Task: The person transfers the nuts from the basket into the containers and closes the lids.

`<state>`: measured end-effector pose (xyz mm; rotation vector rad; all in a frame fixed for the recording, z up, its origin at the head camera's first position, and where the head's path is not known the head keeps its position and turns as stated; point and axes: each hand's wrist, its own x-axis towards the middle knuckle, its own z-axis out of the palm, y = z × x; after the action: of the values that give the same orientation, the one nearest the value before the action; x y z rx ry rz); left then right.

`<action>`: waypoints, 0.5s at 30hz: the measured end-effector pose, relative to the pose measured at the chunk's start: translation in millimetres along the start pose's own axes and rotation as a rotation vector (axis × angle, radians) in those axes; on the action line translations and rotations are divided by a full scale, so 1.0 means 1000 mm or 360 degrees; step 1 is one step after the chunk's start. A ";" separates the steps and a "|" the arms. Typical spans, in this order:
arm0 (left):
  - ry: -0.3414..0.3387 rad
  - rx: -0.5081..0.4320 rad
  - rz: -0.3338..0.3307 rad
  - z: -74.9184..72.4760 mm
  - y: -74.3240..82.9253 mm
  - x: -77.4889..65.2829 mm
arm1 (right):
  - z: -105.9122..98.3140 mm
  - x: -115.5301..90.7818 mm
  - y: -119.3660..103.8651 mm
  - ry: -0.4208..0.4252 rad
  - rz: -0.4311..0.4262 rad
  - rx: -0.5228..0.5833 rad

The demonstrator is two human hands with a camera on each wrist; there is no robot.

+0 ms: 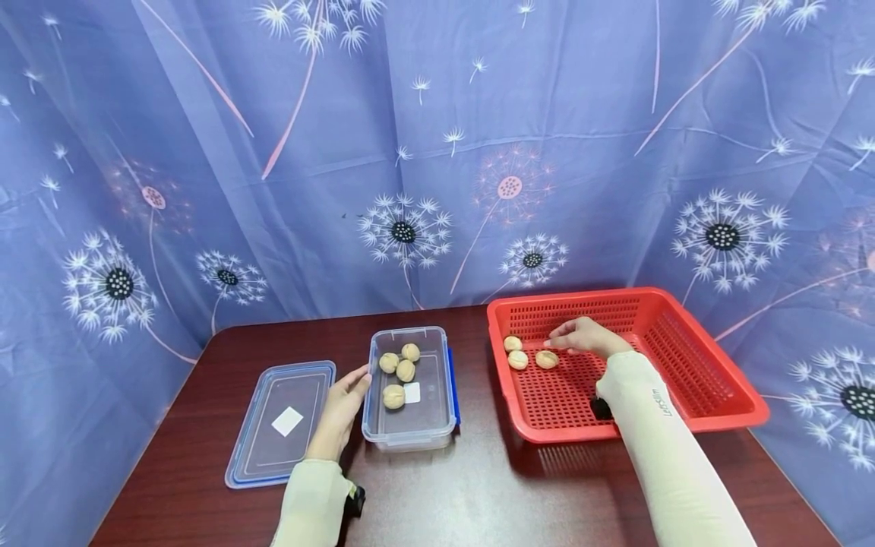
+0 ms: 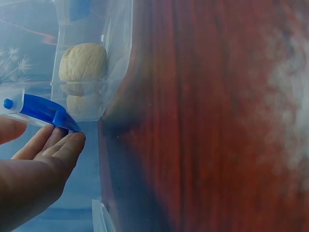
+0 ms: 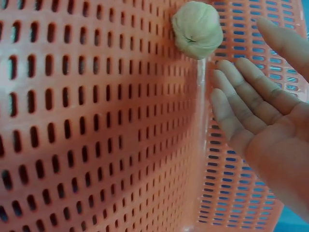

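My left hand (image 1: pixel 344 400) is at the left side of a clear plastic box (image 1: pixel 410 441). In the left wrist view its fingertips touch the box's blue latch (image 2: pixel 46 110), and the thumb sits apart from them. Several walnuts (image 1: pixel 393 396) lie inside the box. Over in the red basket (image 1: pixel 581 434), my right hand (image 1: pixel 583 336) reaches in with fingers extended and nothing in the palm. A walnut (image 3: pixel 198 30) lies just beyond its fingertips in the right wrist view. Two more walnuts (image 1: pixel 517 359) rest against the basket's left wall.
A clear lid with a blue seal (image 1: pixel 287 387) lies flat on the dark red table (image 1: pixel 437 501), left of the box. Another blue latch (image 1: pixel 454 385) hangs along the box's right side. A blue dandelion-print curtain (image 1: pixel 444 175) stands behind the table.
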<state>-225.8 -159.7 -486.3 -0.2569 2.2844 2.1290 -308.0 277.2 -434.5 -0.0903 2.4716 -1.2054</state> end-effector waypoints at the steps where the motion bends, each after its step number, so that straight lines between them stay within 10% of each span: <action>1: -0.0001 -0.0001 -0.0003 0.000 0.000 0.000 | 0.001 0.000 0.001 -0.0018 0.0001 -0.0005; 15: -0.0009 -0.0019 0.0033 -0.001 -0.004 0.002 | 0.005 -0.001 0.011 -0.0208 0.0045 0.0083</action>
<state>-227.3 -161.1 -490.0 -0.2277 2.2822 2.1507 -304.2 280.8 -445.2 -0.1161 2.3204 -1.2115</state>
